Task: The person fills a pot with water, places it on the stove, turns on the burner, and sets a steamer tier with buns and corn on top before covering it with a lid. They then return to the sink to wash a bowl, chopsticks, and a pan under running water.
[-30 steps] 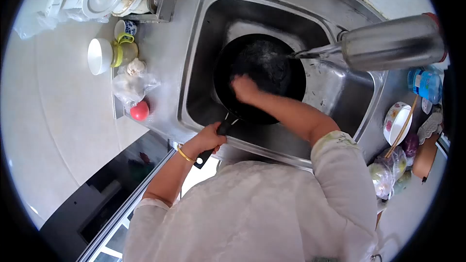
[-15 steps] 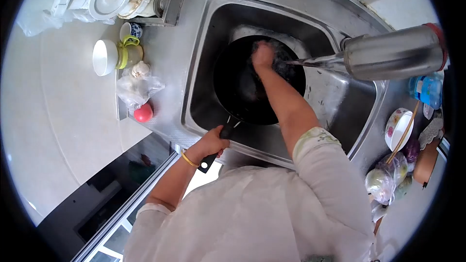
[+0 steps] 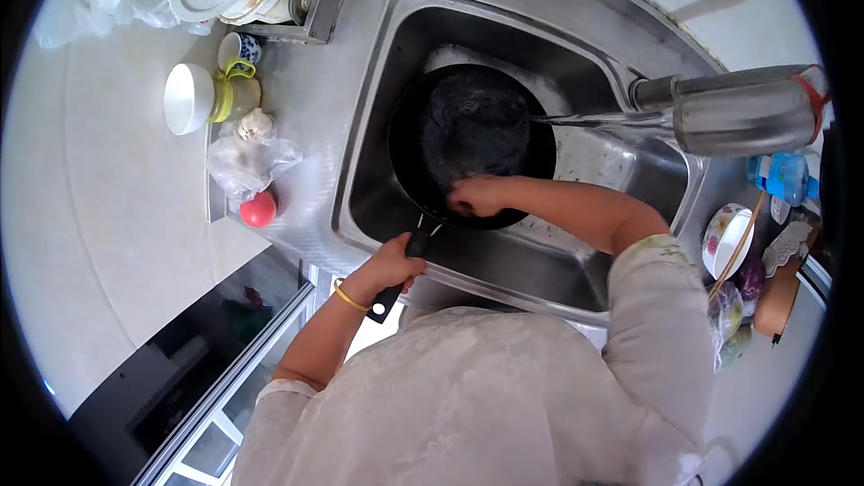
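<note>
A black wok (image 3: 409, 148) stands in the steel sink (image 3: 364, 99), water swirling inside it. My left hand (image 3: 393, 265) is wrapped round its black handle (image 3: 417, 243), at the near side of the sink. Inside the wok, my right hand (image 3: 477, 195) is at the wall near the handle, with its fingers curled. Whether anything is in those fingers is hidden. From the right, a stream of water runs out of the metal faucet (image 3: 747, 112) into the wok.
To the left, a white bowl (image 3: 189, 99), a jar with a yellow-green handle (image 3: 236, 94), garlic (image 3: 256, 125), a plastic bag (image 3: 243, 166) and a red round item (image 3: 258, 210) line the counter. At right are a flowered bowl (image 3: 727, 238), chopsticks (image 3: 742, 252) and a blue-labelled bottle (image 3: 783, 178).
My right hand has moved from the far side of the wok down to its near wall, with the elbow swinging out right. The left hand keeps its hold on the handle.
</note>
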`<state>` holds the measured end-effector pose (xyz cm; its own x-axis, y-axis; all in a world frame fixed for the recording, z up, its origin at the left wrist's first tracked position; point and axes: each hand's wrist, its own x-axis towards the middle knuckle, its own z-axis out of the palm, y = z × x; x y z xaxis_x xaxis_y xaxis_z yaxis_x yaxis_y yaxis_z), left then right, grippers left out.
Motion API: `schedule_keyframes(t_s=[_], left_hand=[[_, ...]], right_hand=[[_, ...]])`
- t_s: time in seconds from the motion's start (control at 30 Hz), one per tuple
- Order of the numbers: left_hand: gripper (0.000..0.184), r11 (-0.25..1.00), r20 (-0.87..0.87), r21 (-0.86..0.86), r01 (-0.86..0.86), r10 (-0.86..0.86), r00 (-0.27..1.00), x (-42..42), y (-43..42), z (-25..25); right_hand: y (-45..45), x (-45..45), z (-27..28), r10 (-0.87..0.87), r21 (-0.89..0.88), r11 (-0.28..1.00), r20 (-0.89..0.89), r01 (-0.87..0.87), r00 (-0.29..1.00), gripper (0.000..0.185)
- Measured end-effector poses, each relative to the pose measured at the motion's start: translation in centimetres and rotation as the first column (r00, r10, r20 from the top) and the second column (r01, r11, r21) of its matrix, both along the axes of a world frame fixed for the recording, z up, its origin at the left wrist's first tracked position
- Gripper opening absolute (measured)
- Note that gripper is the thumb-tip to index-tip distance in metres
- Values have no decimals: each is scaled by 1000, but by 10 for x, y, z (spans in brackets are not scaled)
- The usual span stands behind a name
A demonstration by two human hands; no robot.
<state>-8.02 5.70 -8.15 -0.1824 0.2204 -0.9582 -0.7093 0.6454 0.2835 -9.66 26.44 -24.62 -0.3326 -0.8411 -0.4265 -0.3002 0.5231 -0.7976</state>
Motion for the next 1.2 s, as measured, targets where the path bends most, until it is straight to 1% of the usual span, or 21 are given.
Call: schedule_keyframes(t_s=[0.07, 0.17, 0.2, 0.27, 0.4, 0.43, 0.47, 0.53, 0.6, 0.67, 0.7, 0.77, 0.8, 0.83, 0.9, 0.93, 1.0, 1.03, 1.1, 1.13, 1.2], left_hand=[[31, 999, 17, 41, -12, 11, 1000, 0, -3, -3], [28, 996, -24, 66, 53, -52, 998, -1, -3, -6], [27, 995, -46, 63, 84, -81, 996, 0, -3, -6], [27, 992, -64, 14, 123, -122, 990, 1, 0, -5], [25, 988, -102, -57, 145, -150, 983, 2, 10, 6], [25, 988, -113, -74, 135, -143, 983, 2, 11, 8], [25, 989, -109, -64, 135, -142, 984, 2, 8, 7], [27, 990, -99, -25, 141, -142, 985, 3, 5, 1], [28, 995, -74, -2, 96, -96, 993, 4, 2, -5], [28, 997, -56, 15, 73, -72, 996, 4, -1, -7], [28, 997, -50, 18, 77, -76, 996, 3, -1, -7], [28, 996, -42, 16, 85, -84, 996, 3, 0, -7], [28, 996, -42, 13, 90, -89, 995, 4, 0, -8], [28, 995, -43, 8, 95, -95, 995, 4, 1, -7], [28, 990, -75, -28, 139, -141, 987, 4, 6, -3], [28, 986, -90, -51, 157, -161, 983, 4, 7, 0], [28, 985, -118, -64, 162, -168, 979, 5, 10, 3], [29, 984, -132, -67, 164, -172, 976, 4, 9, 4], [28, 985, -131, -59, 163, -170, 977, 6, 3, -5], [28, 986, -129, -47, 162, -167, 977, 7, 1, -10], [26, 991, -113, -18, 136, -137, 984, 5, 3, -7]], right_hand=[[40, 18, -5, 129, 232, 970, -240, -72, 962, 29], [24, 14, -1, -47, 119, 991, -108, 60, 993, 30], [8, 8, 1, -190, 44, 979, -181, 201, 965, 25], [-31, -6, 5, -470, -137, 883, -278, 449, 838, 17], [-21, -73, -26, -588, -15, 693, -592, 721, 552, 22], [-6, -87, -16, -729, -3, 524, -519, 852, 446, 23], [15, -92, -37, -536, -24, 638, -731, 769, 422, 21], [52, -78, -39, -343, 58, 741, -824, 669, 451, 19], [68, -35, -95, -253, 204, 620, -862, 758, 439, 24], [53, -2, -29, -186, 687, 472, -535, 553, 824, 31], [45, 9, -14, -211, 768, 538, -275, 347, 938, 38], [18, 22, 4, -72, 603, 798, 76, 12, 995, 37], [2, 14, 21, -81, 371, 927, 81, 46, 993, 33], [-13, 1, 34, -254, 156, 959, 101, 237, 962, 26], [-40, -41, 31, -625, -147, 764, 73, 628, 777, 16], [-46, -64, 1, -761, -290, 628, -36, 722, 647, 19], [-15, -98, -18, -860, -313, 463, -386, 829, 335, 24], [7, -100, -22, -754, -59, 450, -560, 891, 344, 30], [45, -76, -44, -655, 7, 392, -700, 920, 284, 31], [49, -53, -48, -528, 115, 419, -776, 900, 345, 31], [42, -11, -36, -441, 483, 410, -638, 774, 631, 29]])
